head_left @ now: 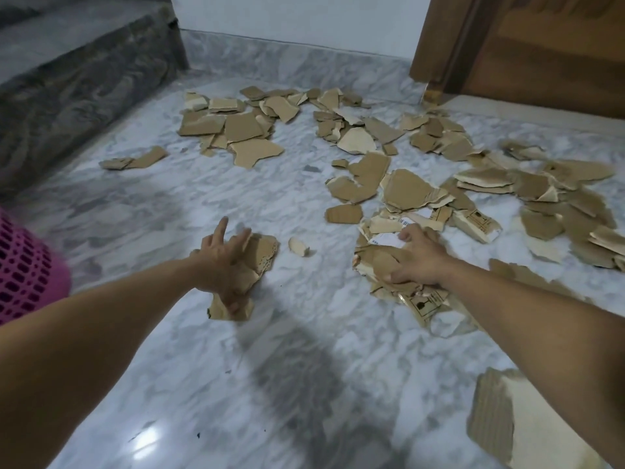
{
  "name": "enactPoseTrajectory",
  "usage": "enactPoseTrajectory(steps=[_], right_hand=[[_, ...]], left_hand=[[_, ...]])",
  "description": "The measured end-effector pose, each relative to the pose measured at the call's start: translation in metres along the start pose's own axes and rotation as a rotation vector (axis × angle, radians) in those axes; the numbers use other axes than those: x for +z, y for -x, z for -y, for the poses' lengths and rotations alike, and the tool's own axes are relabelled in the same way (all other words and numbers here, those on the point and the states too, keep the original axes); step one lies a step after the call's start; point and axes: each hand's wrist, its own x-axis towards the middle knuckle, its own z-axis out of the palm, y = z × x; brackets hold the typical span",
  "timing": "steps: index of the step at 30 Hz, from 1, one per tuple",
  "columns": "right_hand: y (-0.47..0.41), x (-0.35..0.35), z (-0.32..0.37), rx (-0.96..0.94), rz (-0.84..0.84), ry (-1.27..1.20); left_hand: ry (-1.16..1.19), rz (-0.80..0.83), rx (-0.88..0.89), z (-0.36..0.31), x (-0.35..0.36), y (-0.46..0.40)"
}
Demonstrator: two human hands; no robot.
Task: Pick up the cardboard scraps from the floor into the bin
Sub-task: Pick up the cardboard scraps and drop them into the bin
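Torn brown cardboard scraps [406, 189] lie scattered over the grey marble floor [209, 367], mostly at centre and right. My left hand [221, 262] rests on a small stack of scraps [260, 252], thumb hooked under the near piece, fingers spread. My right hand [417, 257] presses down on a heap of scraps [378, 262], some with white labels, fingers curled around them. A pink perforated bin [25, 265] shows at the left edge, partly cut off.
A dark marble step [77, 82] rises at the back left. A wooden door and frame [527, 45] stand at the back right. One large scrap [497, 411] lies near my right forearm, and a tiny piece [298, 247] sits between my hands.
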Motion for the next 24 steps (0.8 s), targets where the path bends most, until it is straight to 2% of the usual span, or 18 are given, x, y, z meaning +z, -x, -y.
enactPoseTrajectory(steps=[4,11,14,16,17,19,20,24], right_hand=[[-0.012,-0.003,0.003,0.128,0.021,-0.041],[-0.021,0.005,0.017,0.041,0.003,-0.147],[-0.019,0.008,0.024,0.000,0.018,-0.197],[-0.016,0.011,0.026,-0.023,0.021,-0.213],[-0.015,0.011,0.026,-0.025,0.019,-0.222],[-0.014,0.013,0.027,-0.021,0.018,-0.254],[-0.015,0.013,0.028,-0.010,0.019,-0.272],[-0.012,0.011,0.037,0.093,0.048,-0.252]], left_hand=[[-0.011,0.019,0.071,-0.003,-0.003,-0.010],[0.119,0.018,0.064,-0.014,-0.002,-0.005],[0.130,0.086,0.049,-0.016,-0.006,0.002],[0.338,0.198,0.017,-0.012,-0.013,0.008],[0.551,0.234,-0.018,-0.012,-0.016,0.010],[0.910,0.137,-0.171,-0.011,-0.017,0.013],[0.930,0.058,-0.277,-0.013,-0.016,0.014],[0.540,0.024,-0.523,-0.037,0.003,0.021]])
